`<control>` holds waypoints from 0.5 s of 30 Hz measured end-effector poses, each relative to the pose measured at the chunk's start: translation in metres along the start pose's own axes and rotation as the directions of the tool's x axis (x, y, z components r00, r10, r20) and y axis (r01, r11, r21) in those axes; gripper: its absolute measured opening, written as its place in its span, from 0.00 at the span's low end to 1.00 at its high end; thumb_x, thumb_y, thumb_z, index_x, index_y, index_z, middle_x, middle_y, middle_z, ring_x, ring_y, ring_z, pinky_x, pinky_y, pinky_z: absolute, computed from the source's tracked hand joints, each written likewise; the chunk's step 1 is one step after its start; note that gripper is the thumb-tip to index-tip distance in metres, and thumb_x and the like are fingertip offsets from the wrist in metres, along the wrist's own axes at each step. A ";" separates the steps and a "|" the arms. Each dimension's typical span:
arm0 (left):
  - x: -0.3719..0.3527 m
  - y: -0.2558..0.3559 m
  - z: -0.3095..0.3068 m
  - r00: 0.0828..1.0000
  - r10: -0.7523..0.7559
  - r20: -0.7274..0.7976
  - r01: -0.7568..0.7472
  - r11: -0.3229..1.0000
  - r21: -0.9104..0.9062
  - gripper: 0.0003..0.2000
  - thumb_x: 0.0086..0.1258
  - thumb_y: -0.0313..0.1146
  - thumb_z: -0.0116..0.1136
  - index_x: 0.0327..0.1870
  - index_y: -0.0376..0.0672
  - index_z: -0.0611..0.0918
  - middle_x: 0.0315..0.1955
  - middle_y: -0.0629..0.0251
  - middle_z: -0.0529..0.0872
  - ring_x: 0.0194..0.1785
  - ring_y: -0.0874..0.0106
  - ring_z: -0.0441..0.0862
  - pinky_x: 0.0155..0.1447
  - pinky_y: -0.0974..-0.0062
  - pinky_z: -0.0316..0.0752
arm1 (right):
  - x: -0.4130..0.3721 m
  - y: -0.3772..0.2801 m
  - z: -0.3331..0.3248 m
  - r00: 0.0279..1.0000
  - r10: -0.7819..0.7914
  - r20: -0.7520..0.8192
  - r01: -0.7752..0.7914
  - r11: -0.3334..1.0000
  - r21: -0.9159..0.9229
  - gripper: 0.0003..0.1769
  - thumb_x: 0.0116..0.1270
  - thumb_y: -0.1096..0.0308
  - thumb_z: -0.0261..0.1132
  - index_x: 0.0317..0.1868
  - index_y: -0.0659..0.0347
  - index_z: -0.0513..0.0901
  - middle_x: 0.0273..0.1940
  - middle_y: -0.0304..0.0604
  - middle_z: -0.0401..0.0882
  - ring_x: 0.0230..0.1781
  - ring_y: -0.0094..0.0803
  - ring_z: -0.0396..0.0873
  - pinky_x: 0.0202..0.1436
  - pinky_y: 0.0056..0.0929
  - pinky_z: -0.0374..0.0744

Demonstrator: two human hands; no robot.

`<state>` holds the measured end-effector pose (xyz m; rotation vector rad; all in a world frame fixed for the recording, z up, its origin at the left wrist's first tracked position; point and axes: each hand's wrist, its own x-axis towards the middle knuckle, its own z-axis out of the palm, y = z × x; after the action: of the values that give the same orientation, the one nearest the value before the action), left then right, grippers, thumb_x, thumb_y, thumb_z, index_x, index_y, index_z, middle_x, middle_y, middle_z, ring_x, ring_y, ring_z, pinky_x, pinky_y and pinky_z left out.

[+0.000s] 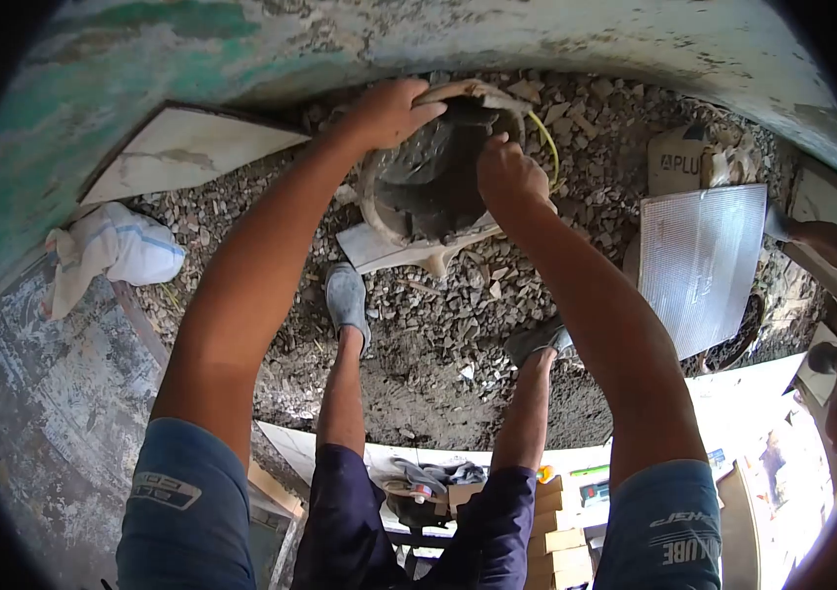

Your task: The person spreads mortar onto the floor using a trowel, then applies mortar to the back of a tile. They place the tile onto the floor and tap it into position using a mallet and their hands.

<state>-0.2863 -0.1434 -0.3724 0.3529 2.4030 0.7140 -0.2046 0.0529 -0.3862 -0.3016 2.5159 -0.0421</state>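
A round bucket with a rough, mortar-crusted rim stands at the foot of the wall. Wet grey mortar lies inside it. My left hand grips the bucket's upper left rim, its thumb reaching over the edge. Over the right side of the bucket my right hand is closed in a fist; what it holds, if anything, is hidden. A yellow-green cord shows just right of the rim. Under the bucket's lower edge rests a pale piece of tile.
Broken rubble covers the ground around my feet. A large tile leans at the wall on the left, near a white sack. At right are a ribbed tile, a printed bag and another person's foot.
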 end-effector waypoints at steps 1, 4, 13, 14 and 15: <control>0.000 0.000 0.003 0.999 0.035 -0.006 -0.035 0.999 -0.027 0.18 0.69 0.45 0.59 0.45 0.36 0.81 0.21 0.57 0.78 0.25 0.65 0.74 0.34 0.63 0.70 | 0.001 -0.008 0.007 0.999 0.038 0.017 -0.038 0.999 0.013 0.25 0.70 0.68 0.55 0.63 0.77 0.67 0.46 0.56 0.82 0.43 0.42 0.86 0.40 0.33 0.85; -0.006 -0.011 0.015 0.975 0.166 -0.146 -0.167 0.986 0.003 0.18 0.69 0.46 0.59 0.44 0.37 0.80 0.22 0.56 0.78 0.25 0.65 0.73 0.34 0.64 0.70 | 0.005 -0.029 0.025 0.987 0.137 0.083 -0.140 0.990 0.029 0.27 0.69 0.68 0.57 0.64 0.77 0.66 0.47 0.58 0.81 0.46 0.43 0.85 0.43 0.34 0.85; -0.021 -0.021 0.019 0.989 0.085 -0.122 -0.095 0.992 -0.078 0.18 0.66 0.44 0.62 0.33 0.35 0.76 0.22 0.49 0.76 0.26 0.53 0.74 0.33 0.59 0.68 | 0.002 -0.046 0.044 0.915 0.158 0.371 -0.235 0.956 0.174 0.21 0.70 0.64 0.54 0.55 0.75 0.75 0.52 0.56 0.80 0.52 0.44 0.83 0.49 0.36 0.84; -0.022 -0.018 0.022 0.986 0.086 -0.140 -0.097 0.993 -0.072 0.18 0.66 0.44 0.62 0.31 0.35 0.74 0.22 0.48 0.76 0.26 0.51 0.73 0.33 0.59 0.67 | 0.001 -0.045 0.048 0.913 0.158 0.375 -0.233 0.958 0.166 0.21 0.70 0.64 0.54 0.55 0.75 0.75 0.52 0.56 0.80 0.52 0.44 0.83 0.49 0.36 0.84; -0.025 -0.016 0.024 0.993 0.053 -0.104 -0.058 0.997 -0.047 0.15 0.65 0.42 0.62 0.37 0.36 0.79 0.25 0.47 0.81 0.32 0.48 0.80 0.37 0.55 0.72 | -0.001 -0.044 0.053 0.922 0.101 0.375 -0.185 0.963 0.195 0.20 0.70 0.64 0.54 0.53 0.73 0.76 0.51 0.57 0.81 0.51 0.46 0.83 0.50 0.37 0.83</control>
<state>-0.2534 -0.1567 -0.3865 0.3714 2.4752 0.8345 -0.1643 0.0123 -0.4243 -0.0242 2.1321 -0.1970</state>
